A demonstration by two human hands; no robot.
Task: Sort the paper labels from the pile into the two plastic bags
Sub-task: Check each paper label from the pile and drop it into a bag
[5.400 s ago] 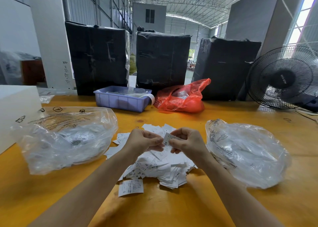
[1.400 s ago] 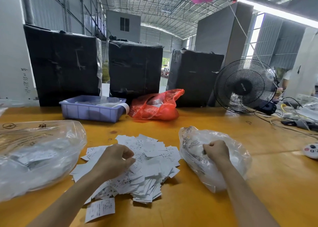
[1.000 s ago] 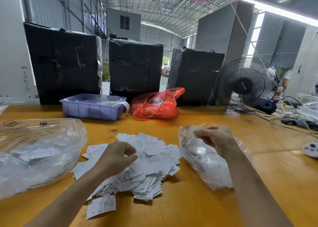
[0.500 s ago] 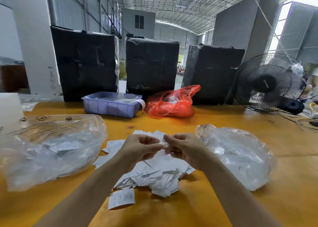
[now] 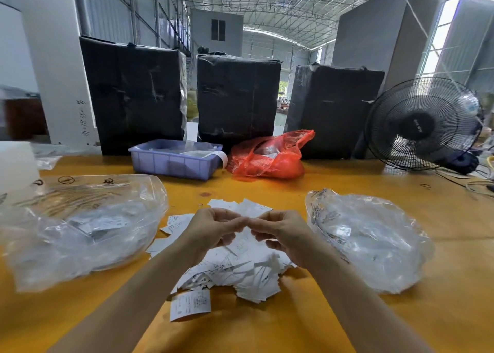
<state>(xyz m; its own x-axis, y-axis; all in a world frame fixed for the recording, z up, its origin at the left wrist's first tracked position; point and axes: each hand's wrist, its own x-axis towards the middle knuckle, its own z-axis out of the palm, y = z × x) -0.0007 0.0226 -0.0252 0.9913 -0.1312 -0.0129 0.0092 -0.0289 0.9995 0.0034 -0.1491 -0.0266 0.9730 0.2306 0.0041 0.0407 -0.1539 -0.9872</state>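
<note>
Now both hands meet above pile of paper labels (image 5: 235,261) at surface middle: left hand (image 5: 213,232) and right hand (image 5: 283,235), fingers curled, fingertips touching; whether they pinch label, cannot tell. One second ago right hand was over right plastic bag (image 5: 374,240), left on pile. Left plastic bag (image 5: 80,227) toward left edge, right bag toward right edge. One label (image 5: 190,304) lies alone near front edge. Far edge: purple tray (image 5: 173,162), red bag (image 5: 270,156), three black-wrapped bales (image 5: 238,95), fan (image 5: 422,125). Warehouse hall, metal truss roof.
</note>
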